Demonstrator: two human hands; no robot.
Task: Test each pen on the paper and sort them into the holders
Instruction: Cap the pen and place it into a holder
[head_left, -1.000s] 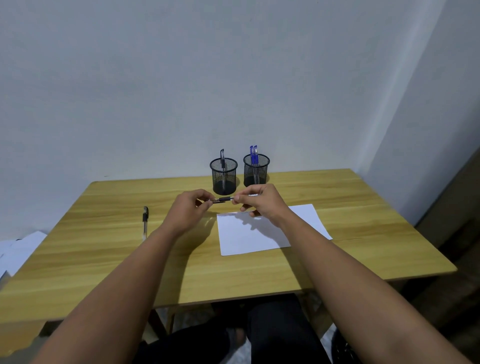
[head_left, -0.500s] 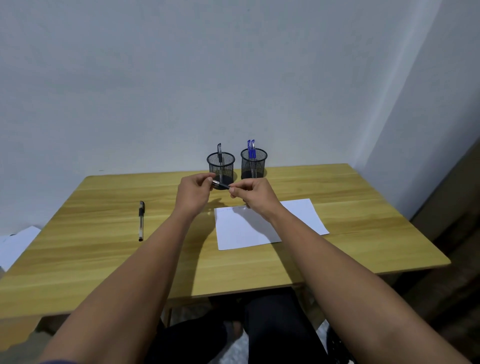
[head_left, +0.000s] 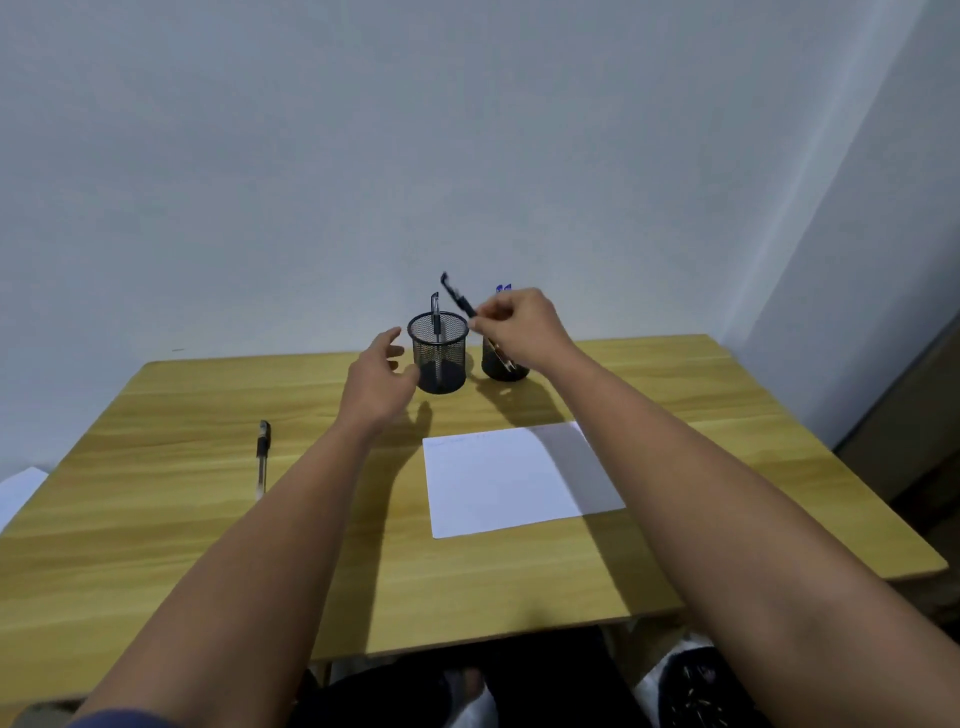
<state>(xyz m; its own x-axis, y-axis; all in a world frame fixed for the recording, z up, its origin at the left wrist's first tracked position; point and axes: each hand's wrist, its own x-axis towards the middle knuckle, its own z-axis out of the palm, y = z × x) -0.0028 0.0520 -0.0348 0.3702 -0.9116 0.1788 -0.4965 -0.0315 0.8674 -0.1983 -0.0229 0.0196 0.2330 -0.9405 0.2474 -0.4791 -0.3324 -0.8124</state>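
Note:
My right hand (head_left: 519, 325) pinches a black pen (head_left: 458, 297), tilted, its cap end up and left, just above the rim of the left mesh holder (head_left: 439, 358). That holder has one black pen (head_left: 435, 319) standing in it. The right mesh holder (head_left: 498, 364) is mostly hidden behind my right hand; blue pen tops (head_left: 503, 287) show above the hand. My left hand (head_left: 378, 384) hovers with fingers apart, holding nothing, just left of the left holder. A white paper sheet (head_left: 514, 478) lies in front of the holders.
Another black pen (head_left: 263, 457) lies on the wooden table (head_left: 156, 509) to the left. A white sheet (head_left: 18, 493) shows beyond the table's left edge. The wall stands right behind the holders. My legs are under the front edge.
Both hands held the pen together near the paper before. Now my left hand has let go, and my right hand has lifted the pen up over the left holder.

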